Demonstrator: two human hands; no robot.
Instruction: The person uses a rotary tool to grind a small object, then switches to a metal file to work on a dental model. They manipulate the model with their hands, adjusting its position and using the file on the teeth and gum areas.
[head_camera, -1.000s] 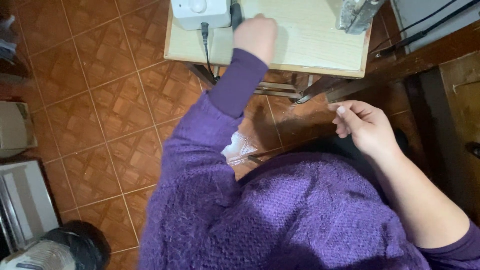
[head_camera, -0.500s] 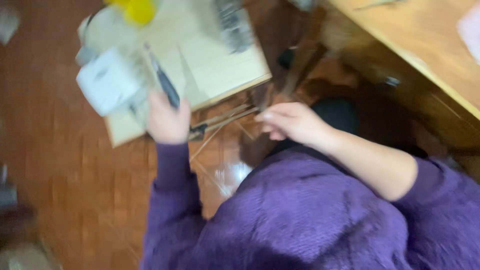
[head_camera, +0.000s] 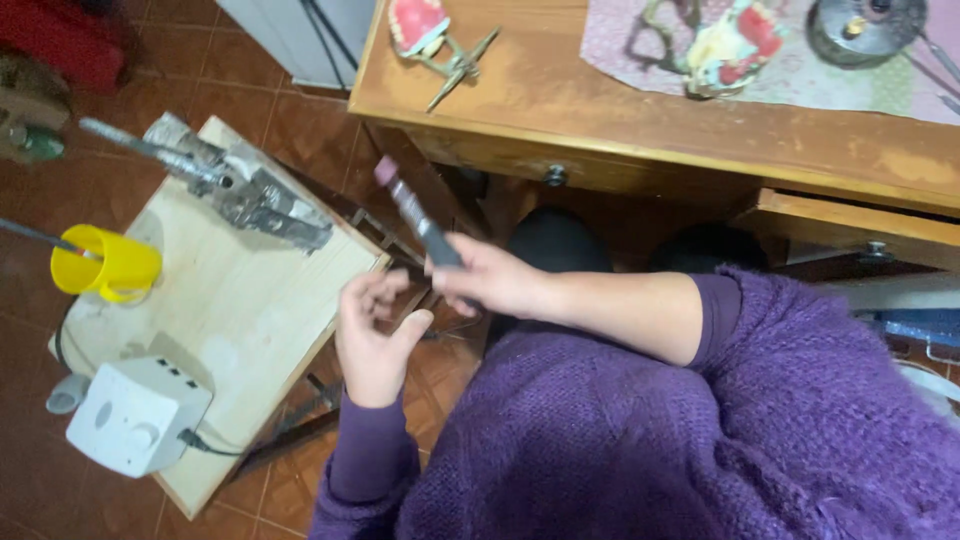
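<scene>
- Purple knitted sweater (head_camera: 640, 440), fuzzy, loose-fitting.
- Left sleeve (head_camera: 370, 455): smoother purple cuff reaching the wrist below the left hand (head_camera: 372, 330).
- Right sleeve (head_camera: 725, 320): pushed up behind the right hand (head_camera: 490, 280), forearm bare.

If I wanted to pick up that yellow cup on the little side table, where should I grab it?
Grip the yellow cup around its round body, coming down from above, probably on the side towards the white box. It seems to lie tilted on the small wooden table, and a thin rod sticks out of its mouth to the left, so that end is awkward.
</scene>
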